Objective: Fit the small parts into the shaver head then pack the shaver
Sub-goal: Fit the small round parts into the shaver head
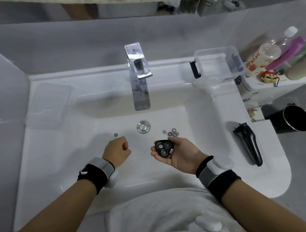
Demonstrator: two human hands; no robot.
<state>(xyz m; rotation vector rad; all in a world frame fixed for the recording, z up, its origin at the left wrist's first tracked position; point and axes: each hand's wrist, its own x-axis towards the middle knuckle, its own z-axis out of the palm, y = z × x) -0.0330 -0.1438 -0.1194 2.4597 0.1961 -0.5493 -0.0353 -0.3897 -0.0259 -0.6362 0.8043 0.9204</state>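
Shaver head (163, 148): cradled in right hand (180, 156) near drain plug (143, 127). Left hand (117, 152): fisted, contents unseen. Loose cutters (172, 132): beside plug.

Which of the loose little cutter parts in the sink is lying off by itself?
The toothed cutter left of the drain plug, just beyond the left hand. The other small parts lie clustered right of the drain, above the right hand.
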